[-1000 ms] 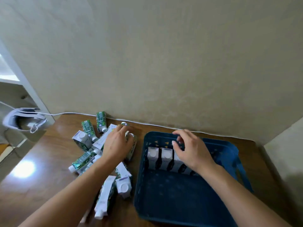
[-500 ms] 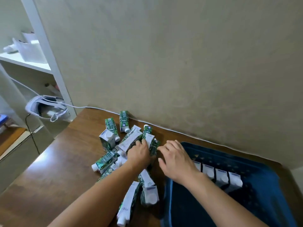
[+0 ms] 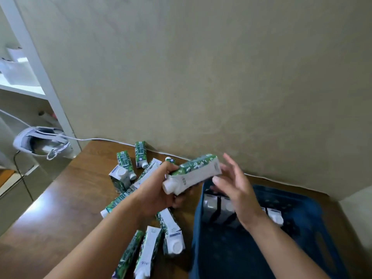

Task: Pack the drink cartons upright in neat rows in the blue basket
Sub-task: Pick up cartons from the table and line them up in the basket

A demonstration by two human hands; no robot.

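Note:
My left hand (image 3: 159, 190) grips a green-and-white drink carton (image 3: 195, 172) near its capped end and holds it lying sideways in the air, above the left rim of the blue basket (image 3: 314, 236). My right hand (image 3: 237, 188) hovers at the carton's far end with fingers spread, touching or nearly touching it. Inside the basket a row of cartons (image 3: 211, 206) stands upright along the back, partly hidden by my right hand. Several more cartons (image 3: 124, 174) lie scattered on the wooden table (image 3: 60, 208) left of the basket.
A beige wall stands right behind the table, with a white cable (image 3: 112, 140) running along its base. A white headset (image 3: 40, 143) sits at the far left beside a white shelf unit (image 3: 30, 57). The basket's front half holds nothing.
My left hand has lifted one carton out of the pile and up toward the basket. My right hand has risen from the pile to meet the carton's end.

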